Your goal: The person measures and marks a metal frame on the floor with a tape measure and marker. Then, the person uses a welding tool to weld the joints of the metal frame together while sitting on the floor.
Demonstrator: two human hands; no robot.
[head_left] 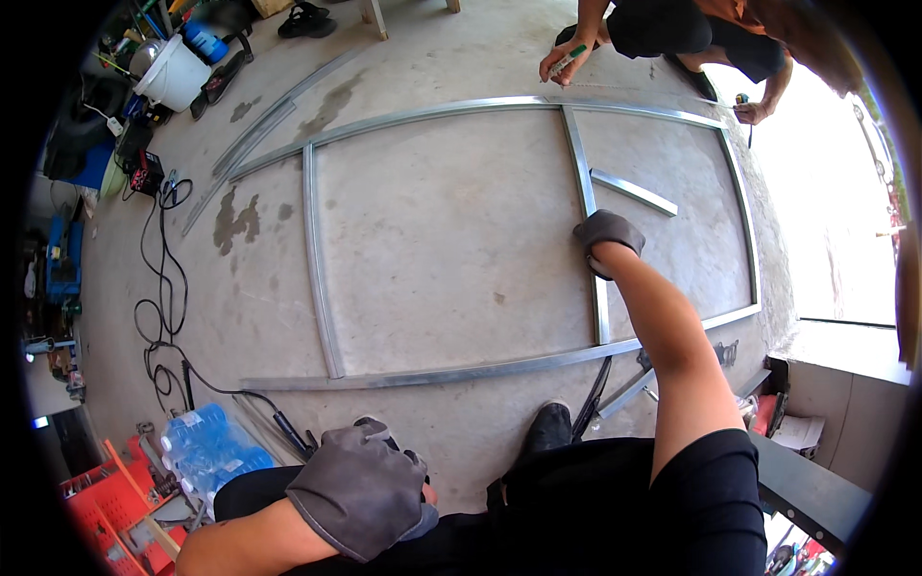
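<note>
A rectangular frame of silvery metal tubing (451, 368) lies on the concrete floor in front of me. My right hand (609, 238), in a dark grey glove, is closed over its right crossbar (577, 158). Beyond that hand a short loose metal piece (634, 192) rests inside the frame's right section. My left hand (365, 485), also gloved, is held low by my body with its fingers curled; whatever may be in them is hidden. Just left of it lies a black cable handle (291, 429). A second crossbar (318, 259) spans the frame's left part.
Across the frame another person crouches, a green-and-white marker (567, 60) in one hand and a tape measure (742, 102) in the other. Black cables (163, 288) coil at left. Bottled water (213, 446), red crates (115, 509) and a white bucket (175, 75) stand around; loose metal lengths (259, 130) lie far left.
</note>
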